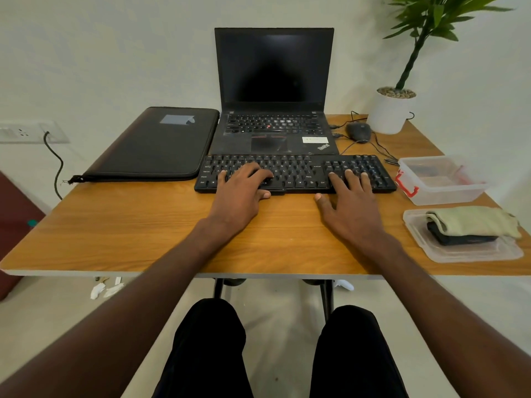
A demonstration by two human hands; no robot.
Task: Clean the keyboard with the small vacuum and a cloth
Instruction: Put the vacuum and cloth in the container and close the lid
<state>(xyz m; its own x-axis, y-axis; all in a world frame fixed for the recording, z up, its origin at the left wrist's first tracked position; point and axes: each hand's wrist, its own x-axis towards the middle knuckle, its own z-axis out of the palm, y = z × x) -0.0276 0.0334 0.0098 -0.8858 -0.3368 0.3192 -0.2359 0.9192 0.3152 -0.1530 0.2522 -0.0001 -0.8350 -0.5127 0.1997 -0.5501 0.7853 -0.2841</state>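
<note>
While hands point(296, 196) rest, fingers point(349, 174) touch keyboard point(296, 170)

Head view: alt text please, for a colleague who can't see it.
Both hands, left hand and right hand, rest fingers-flat on a black keyboard before an open laptop; a folded cloth lies on a container lid at right.

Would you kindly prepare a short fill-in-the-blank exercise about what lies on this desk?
1. Both hands, the left hand and the right hand, rest on the black ____.
2. The green cloth lies on a clear plastic ____.
3. The laptop screen is ____.
4. The potted plant stands at the desk's far ____ corner.

Missing words: keyboard; lid; dark; right
</note>
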